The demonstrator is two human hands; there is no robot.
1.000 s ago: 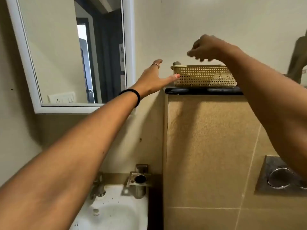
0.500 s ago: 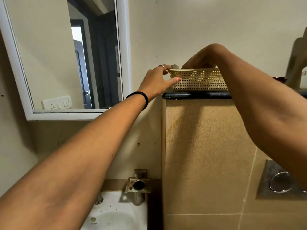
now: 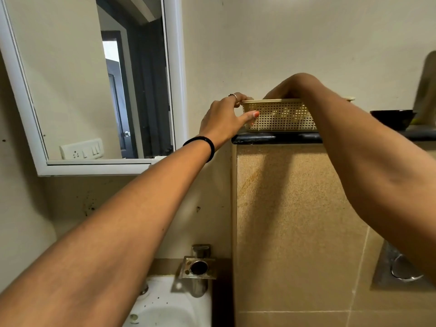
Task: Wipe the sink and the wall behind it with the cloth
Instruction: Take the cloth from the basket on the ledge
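Note:
A cream perforated plastic basket [image 3: 283, 116] stands on a black ledge [image 3: 271, 138], high at the right of the sink. My left hand [image 3: 224, 116] grips the basket's left end, thumb on the front wall and fingers over the rim. My right hand [image 3: 290, 88] bends down over the rim into the basket, and its fingers are hidden inside. No cloth is visible. The white sink [image 3: 169, 308] shows at the bottom under my left forearm, with the spotted cream wall [image 3: 118, 197] behind it.
A white-framed mirror [image 3: 94, 79] hangs at the upper left. A metal holder [image 3: 199, 267] is fixed above the sink. A tan tiled wall [image 3: 295, 220] juts out at the right, with a metal flush plate [image 3: 398, 272]. A black bowl [image 3: 392, 119] sits on the ledge.
My left hand moved from open beside the basket to gripping its left end. My right hand dropped from above the basket down into it.

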